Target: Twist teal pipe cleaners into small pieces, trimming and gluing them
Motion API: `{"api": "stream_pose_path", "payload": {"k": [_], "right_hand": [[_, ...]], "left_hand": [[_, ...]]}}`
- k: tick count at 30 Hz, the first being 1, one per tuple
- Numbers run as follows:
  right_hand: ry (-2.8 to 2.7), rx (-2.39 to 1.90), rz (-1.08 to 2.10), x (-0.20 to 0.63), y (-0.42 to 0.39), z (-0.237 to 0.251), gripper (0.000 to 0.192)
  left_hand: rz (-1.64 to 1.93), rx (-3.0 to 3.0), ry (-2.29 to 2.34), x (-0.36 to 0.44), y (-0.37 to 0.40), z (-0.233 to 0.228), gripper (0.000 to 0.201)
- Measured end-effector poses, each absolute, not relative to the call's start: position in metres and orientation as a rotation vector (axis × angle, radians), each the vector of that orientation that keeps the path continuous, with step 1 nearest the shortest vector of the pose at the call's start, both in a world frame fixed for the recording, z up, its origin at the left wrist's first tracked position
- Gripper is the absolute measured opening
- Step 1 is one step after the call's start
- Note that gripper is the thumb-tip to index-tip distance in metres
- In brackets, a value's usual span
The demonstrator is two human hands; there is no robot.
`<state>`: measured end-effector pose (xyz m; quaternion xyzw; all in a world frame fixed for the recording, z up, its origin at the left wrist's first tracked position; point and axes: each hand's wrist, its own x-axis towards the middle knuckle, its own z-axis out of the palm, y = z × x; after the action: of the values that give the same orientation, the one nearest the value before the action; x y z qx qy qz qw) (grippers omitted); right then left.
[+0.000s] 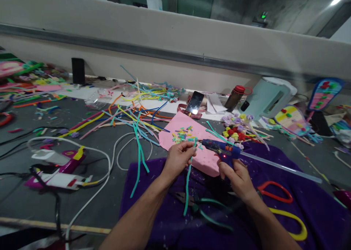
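Observation:
My left hand (179, 158) pinches a teal pipe cleaner (187, 188), whose long end hangs down over the purple cloth (153, 220). In my right hand (238, 177) is a blue hot glue gun (219, 149), a small red light glowing on its side and a clear glue stick (279, 166) sticking out of its back. The gun's nozzle points left, close to the fingertips of my left hand. Beneath both lies a pink sheet (205, 164) scattered with short cut pipe cleaner pieces (182, 134) in yellow, teal and purple.
Pliers (196, 202) and red-and-yellow scissors (290, 224) rest on the cloth. Power strips (60, 169) with looping cables occupy the left. Loose pipe cleaners (139, 147), a phone (195, 103), a bottle (235, 96), a light-blue kettle (270, 98) and fuzzy flowers (237, 129) stand or lie farther back.

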<state>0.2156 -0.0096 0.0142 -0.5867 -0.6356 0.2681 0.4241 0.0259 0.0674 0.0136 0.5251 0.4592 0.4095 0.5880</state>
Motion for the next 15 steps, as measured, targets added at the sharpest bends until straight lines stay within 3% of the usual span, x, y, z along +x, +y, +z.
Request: {"api": "stream_pose_path", "payload": {"k": [15], "right_hand": [[-1.543,-1.411,0.723,0.2144,-0.0093,0.0143,0.033]], "left_hand": [[0.973,1.23,1.033,0.025,0.0678,0.0135,0.032]]}}
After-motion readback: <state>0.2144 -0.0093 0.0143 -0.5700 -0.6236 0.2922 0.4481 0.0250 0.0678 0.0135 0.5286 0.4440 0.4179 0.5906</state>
